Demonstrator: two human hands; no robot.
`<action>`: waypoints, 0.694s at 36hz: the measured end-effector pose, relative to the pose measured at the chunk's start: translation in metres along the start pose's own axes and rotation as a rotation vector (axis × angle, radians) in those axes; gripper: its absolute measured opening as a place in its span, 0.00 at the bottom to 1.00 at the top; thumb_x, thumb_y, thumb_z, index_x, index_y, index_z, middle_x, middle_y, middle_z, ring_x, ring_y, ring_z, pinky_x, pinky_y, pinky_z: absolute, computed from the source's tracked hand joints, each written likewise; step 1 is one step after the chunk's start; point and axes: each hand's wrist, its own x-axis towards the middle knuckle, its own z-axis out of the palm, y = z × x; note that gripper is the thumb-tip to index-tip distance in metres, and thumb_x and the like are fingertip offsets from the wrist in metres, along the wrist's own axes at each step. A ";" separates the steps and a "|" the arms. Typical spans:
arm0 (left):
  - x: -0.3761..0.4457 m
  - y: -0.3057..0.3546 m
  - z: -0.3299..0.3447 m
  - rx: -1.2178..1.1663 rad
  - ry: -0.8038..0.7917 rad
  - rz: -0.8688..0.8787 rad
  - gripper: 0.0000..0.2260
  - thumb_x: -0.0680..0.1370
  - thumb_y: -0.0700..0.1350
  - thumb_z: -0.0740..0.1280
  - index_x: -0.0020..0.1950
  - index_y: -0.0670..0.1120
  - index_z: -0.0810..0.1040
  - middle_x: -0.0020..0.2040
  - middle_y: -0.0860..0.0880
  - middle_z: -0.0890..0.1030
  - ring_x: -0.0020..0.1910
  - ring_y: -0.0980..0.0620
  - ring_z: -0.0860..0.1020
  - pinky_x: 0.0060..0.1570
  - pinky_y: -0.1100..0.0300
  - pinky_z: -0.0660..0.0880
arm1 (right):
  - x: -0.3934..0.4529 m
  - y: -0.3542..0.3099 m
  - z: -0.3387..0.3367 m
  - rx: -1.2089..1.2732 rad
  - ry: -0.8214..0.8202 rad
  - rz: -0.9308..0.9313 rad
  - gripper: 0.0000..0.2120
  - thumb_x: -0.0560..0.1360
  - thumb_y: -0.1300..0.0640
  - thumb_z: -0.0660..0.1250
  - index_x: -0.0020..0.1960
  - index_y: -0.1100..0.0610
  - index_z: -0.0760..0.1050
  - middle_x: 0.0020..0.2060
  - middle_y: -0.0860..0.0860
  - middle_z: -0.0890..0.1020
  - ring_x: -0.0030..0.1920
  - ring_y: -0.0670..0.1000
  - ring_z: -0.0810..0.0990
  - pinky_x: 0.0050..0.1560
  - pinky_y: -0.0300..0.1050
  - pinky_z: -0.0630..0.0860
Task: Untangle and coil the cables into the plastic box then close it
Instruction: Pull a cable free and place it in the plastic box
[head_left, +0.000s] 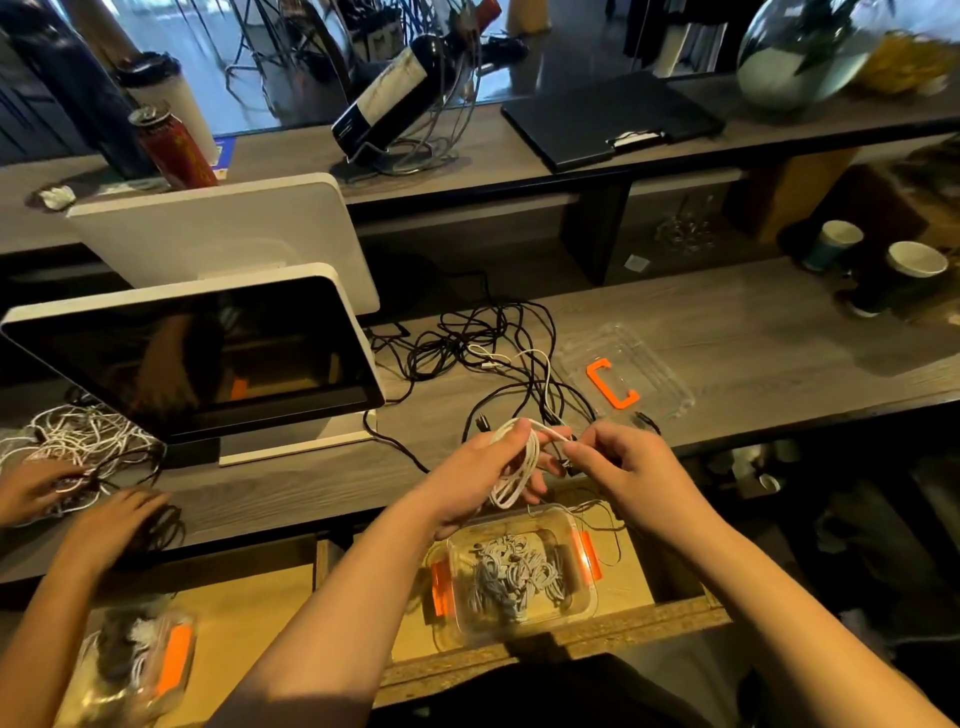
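Loops of white cable (514, 467) are held wrapped around the left hand (485, 467), its end pinched by the right hand (618, 467), above the plastic box (511, 571) of coiled cables.

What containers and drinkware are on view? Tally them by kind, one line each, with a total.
Clear plastic boxes with orange latches: 2, one below the hands, one at lower left
Clear lids with orange handle: 1
Paper cups: 2
Wine bottles: 1
Red cans: 1
Total: 7
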 end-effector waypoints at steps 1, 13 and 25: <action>-0.001 0.000 0.003 -0.095 0.019 -0.005 0.20 0.85 0.58 0.52 0.65 0.55 0.80 0.51 0.48 0.85 0.48 0.49 0.81 0.55 0.56 0.79 | -0.001 0.000 0.003 0.004 -0.010 0.003 0.11 0.78 0.48 0.66 0.40 0.51 0.78 0.28 0.46 0.78 0.28 0.42 0.73 0.33 0.45 0.71; 0.007 0.001 0.017 -0.780 0.222 0.114 0.23 0.85 0.58 0.51 0.69 0.47 0.76 0.47 0.44 0.83 0.45 0.49 0.81 0.47 0.55 0.80 | -0.013 0.000 0.042 -0.003 -0.058 0.042 0.14 0.82 0.50 0.62 0.39 0.51 0.76 0.24 0.45 0.75 0.25 0.43 0.71 0.32 0.47 0.70; 0.016 0.001 0.021 -0.853 0.335 0.101 0.23 0.84 0.59 0.52 0.68 0.47 0.76 0.32 0.52 0.66 0.27 0.58 0.61 0.25 0.65 0.59 | -0.020 -0.005 0.057 -0.201 -0.150 0.018 0.10 0.83 0.50 0.60 0.49 0.53 0.77 0.32 0.48 0.78 0.33 0.49 0.76 0.38 0.51 0.73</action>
